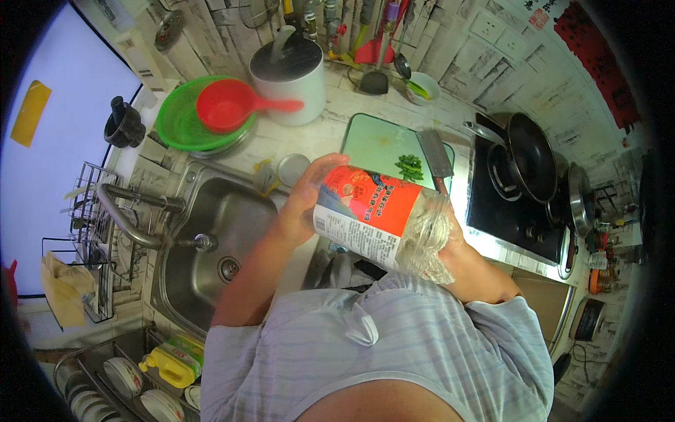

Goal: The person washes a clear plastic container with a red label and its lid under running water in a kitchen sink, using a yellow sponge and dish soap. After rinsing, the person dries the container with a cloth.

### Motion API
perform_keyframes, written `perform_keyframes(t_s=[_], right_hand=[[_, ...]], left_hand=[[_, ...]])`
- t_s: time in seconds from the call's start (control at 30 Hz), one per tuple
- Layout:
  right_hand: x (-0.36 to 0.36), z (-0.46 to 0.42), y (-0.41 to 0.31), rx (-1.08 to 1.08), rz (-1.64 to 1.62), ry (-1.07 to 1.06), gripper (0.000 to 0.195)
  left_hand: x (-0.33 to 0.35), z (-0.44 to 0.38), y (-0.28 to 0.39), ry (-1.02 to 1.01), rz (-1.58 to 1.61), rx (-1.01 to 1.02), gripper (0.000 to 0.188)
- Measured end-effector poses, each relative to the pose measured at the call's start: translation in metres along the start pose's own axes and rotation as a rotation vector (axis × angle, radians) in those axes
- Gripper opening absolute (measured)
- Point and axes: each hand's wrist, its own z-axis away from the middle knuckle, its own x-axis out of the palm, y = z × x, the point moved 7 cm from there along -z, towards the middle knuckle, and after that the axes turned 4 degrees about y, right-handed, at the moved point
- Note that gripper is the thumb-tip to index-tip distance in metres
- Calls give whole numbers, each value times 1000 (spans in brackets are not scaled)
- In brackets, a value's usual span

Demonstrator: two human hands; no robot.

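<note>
A large clear plastic jar [364, 211] with a red, orange and white printed label is held tilted on its side in front of my body. Pale powdery material [422, 232] shows through the plastic at its right end. My left hand [301, 203] grips the left end, its thumb and fingers around the side. Around the right end is my right hand [454, 240], its fingers partly hidden behind the jar. Just beyond lies a pale green cutting board [374, 137] with chopped green vegetable pieces [410, 168] and a cleaver [434, 153] on it.
At left is a steel sink [211, 211] with a curved faucet [121, 211]. A round lid [293, 169] lies beside it. Behind stand a green basket [176, 118], a red ladle [227, 108] and a white canister [295, 100]. A wok [532, 158] rests on the black cooktop [490, 205].
</note>
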Motion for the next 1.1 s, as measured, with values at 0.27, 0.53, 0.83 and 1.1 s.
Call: perform_keyframes(t_s=[0.27,0.53,0.83,1.1], right_hand=[[-22,-23,-8,-64,270,-144,37],[36,-32,21,-419,2221,-394,43],[-55,-78,7,-535,1722,-304,39],[-72,-46,5,5,429,16,34]], left_hand=[[7,-10,8,36,33,-161,69],[-13,-7,-8,157,-53,-249,55],[-33,-8,-32,308,-188,-244,45],[-26,-1,-26,234,-8,-174,50]])
